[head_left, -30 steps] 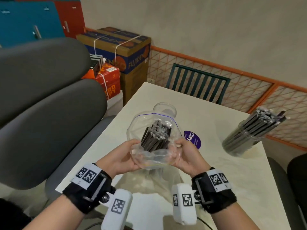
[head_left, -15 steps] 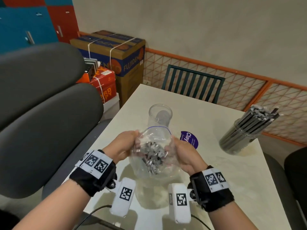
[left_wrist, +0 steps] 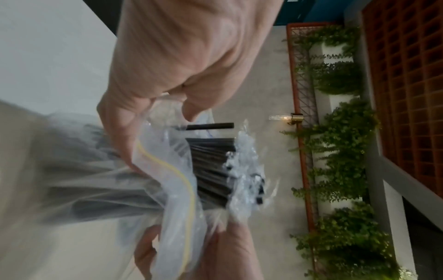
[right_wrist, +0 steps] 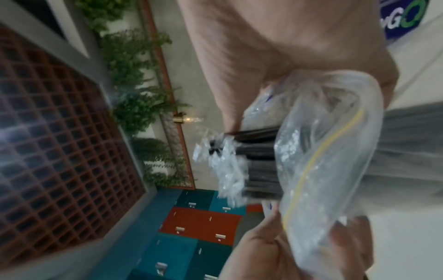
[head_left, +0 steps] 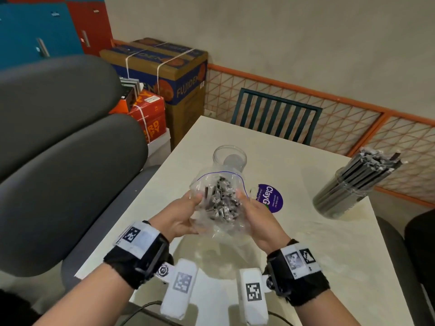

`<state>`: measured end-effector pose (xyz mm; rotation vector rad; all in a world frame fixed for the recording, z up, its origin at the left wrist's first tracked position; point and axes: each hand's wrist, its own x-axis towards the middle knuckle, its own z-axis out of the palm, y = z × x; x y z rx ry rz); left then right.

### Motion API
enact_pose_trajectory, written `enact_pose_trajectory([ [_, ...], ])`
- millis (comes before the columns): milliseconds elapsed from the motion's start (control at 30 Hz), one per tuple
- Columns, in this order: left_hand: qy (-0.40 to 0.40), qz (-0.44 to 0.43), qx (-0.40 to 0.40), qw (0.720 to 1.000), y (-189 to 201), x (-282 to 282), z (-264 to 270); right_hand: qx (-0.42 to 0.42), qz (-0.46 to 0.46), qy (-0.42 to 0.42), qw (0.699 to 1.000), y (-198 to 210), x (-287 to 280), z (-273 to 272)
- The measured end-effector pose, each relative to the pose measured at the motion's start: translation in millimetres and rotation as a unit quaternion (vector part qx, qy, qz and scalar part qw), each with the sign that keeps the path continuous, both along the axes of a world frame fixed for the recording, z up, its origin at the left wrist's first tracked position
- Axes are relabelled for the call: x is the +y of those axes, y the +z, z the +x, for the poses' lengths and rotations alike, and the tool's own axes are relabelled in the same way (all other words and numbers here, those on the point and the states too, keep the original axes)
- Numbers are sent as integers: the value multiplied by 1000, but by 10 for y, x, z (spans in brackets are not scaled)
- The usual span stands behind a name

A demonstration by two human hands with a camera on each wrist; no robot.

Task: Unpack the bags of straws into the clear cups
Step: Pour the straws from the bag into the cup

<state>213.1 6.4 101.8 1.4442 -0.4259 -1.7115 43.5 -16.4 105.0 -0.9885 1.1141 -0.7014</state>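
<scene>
Two hands hold one clear plastic bag (head_left: 217,203) above the near part of the white table (head_left: 294,243). The left hand (head_left: 175,222) grips the bag's left side with curled fingers, and the right hand (head_left: 259,222) grips its right side the same way. Black straws (head_left: 220,201) in shiny wrappers stand bunched inside the bag, their tips poking up through its open mouth.

Just behind the bag stands an empty clear cup (head_left: 229,158). Far right on the table, a second clear cup (head_left: 339,196) is full of black straws. A round purple sticker (head_left: 270,197) lies between them.

Only the wrist views show a thin yellow line (left_wrist: 189,189) along the crinkly bag. The head view shows a blue line there.
</scene>
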Motion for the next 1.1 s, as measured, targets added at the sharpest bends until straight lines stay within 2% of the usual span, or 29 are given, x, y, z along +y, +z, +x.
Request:
enact_pose_trajectory([
  [33, 16, 1, 15, 1000, 16, 3, -28, 42, -29, 9, 999, -8, 19, -18],
  [100, 30, 7, 62, 998, -15, 6, -46, 70, -34, 2, 997, -79, 6, -76],
  [233, 66, 16, 198, 978, -125, 4, -71, 51, 60, -64, 995, -302, -58, -128],
  [300, 82, 23, 198, 976, -201, -7, -57, 86, 86, -97, 988, -430, -89, -155],
  [433, -7, -17, 175, 984, -336, -6, 49, 50, 90, -128, 986, -514, -141, -169],
  [500, -48, -17, 148, 988, -434, -40, 77, 35, 52, -97, 993, -399, -86, -130],
  [600, -121, 7, 44, 992, -498, -44, 30, 53, 32, -27, 998, -360, -10, -126],
  [700, -51, 51, 52, 996, -569, -39, 34, 108, 48, -35, 992, -461, 26, -155],
  [800, 28, 77, 137, 987, -563, -29, -28, 139, 104, -12, 985, -495, 161, -221],
  [833, 25, 72, 151, 986, -539, -27, -66, 96, 143, -22, 985, -458, 224, -246],
  [900, 8, 53, 184, 981, -423, 5, -99, -51, 211, -36, 975, -443, 301, -352],
  [1000, -38, 14, 204, 978, -137, 61, -68, -232, 169, -56, 956, -250, 370, -372],
  [1033, -55, 2, 195, 979, -93, 54, -24, -250, 134, -49, 958, -202, 356, -381],
  [1100, -91, 5, 163, 982, 64, 29, 1, -197, 75, -11, 978, -124, 271, -396],
])
